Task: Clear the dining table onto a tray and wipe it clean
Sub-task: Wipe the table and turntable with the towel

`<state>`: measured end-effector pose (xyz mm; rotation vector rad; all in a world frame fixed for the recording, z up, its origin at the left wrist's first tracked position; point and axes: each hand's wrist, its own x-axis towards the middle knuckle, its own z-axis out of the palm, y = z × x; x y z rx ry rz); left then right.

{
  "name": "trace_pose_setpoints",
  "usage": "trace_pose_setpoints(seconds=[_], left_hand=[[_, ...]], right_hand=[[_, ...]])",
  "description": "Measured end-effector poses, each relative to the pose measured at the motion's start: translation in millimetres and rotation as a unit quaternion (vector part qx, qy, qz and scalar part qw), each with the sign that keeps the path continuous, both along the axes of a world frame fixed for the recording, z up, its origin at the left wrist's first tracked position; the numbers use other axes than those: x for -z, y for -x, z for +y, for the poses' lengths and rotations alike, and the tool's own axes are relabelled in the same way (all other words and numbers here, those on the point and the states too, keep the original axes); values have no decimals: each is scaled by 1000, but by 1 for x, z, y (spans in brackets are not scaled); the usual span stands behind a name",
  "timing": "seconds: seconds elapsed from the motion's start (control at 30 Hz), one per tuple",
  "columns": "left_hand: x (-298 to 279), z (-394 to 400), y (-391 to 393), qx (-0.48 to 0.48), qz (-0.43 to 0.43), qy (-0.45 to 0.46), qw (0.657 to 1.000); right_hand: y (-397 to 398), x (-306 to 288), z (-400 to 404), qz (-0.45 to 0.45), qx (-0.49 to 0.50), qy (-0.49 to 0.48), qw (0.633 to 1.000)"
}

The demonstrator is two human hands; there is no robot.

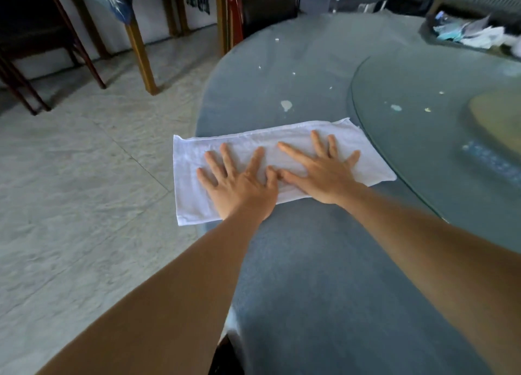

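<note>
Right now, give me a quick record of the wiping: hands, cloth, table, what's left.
left hand: flat on the cloth, fingers spread
right hand: flat on the cloth, thumbs touching
cloth: white, spread out, left end overhangs the table edge
table: round, grey-blue cover
crumbs: scattered beyond the cloth
glass turntable: right of cloth, specks on it

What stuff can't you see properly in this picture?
- Head view: table under the white cloth, hidden by the cloth, left hand and right hand.
- Pile of rubbish at the far right: blurred, cut by the edge.
- Crumbs: too small to identify.
</note>
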<state>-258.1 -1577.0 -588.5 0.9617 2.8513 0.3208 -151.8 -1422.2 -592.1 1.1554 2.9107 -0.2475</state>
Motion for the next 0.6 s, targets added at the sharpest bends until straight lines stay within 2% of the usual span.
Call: trace_pose_setpoints(seconds=[0.2,0.6], left_hand=[[-3,49,73,82,-2,7,997],[-1,118,143,166,4,-18,986]], right_hand=[[49,-1,30,-8,82,10,997],[97,-10,69,-7,175,30,984]])
